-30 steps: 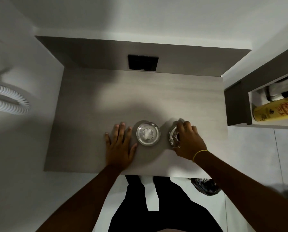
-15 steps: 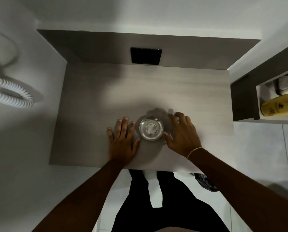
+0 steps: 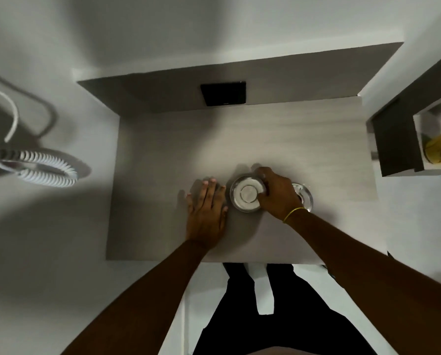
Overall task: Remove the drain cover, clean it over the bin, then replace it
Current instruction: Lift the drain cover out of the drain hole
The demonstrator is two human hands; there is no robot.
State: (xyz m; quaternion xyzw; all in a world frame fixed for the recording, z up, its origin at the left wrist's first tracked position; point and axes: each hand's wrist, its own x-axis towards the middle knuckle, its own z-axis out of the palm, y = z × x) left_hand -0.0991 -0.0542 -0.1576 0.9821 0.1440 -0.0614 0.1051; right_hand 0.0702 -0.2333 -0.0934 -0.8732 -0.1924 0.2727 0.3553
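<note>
Two hands: both low over the grey wood-grain shower floor (image 3: 278, 139).
Left hand (image 3: 206, 211): flat, fingers spread wide, holding nothing, just beside the drain.
Right hand (image 3: 278, 194): fingers (image 3: 261, 175) curled over the rim of the round shiny steel drain fitting (image 3: 246, 193); whether they truly grip it I cannot tell.
Second piece: round steel drain cover (image 3: 304, 197) lies just right of that hand, partly hidden.
Advice: probably lift straight up, keep it level, brace with the left.

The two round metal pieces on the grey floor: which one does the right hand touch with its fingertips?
The left round metal piece, between the two hands. The right hand has its fingertips on its right rim; the other round piece lies half hidden behind the wrist.
</note>
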